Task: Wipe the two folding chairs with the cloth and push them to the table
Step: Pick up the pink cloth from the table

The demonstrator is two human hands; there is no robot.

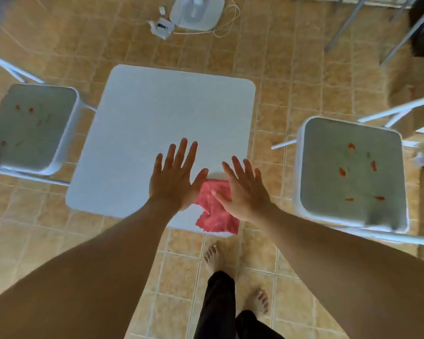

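A pink cloth (214, 216) lies crumpled at the near right corner of the white square table (157, 111). My left hand (175, 177) and my right hand (242, 189) are stretched out above the table, fingers straight and spread, holding nothing. The right hand hovers over the cloth and hides part of it. One white folding chair (32, 126) stands left of the table, its grey seat dotted with small red and dark bits. The other folding chair (350, 172) stands to the right, its seat also strewn with red bits.
Tan floor tiles surround the table. A white fan base (197, 12) with a cable and a small white box (162, 26) sit on the floor beyond the table. Metal legs (377, 25) cross the top right. My bare feet (214, 256) stand just before the table.
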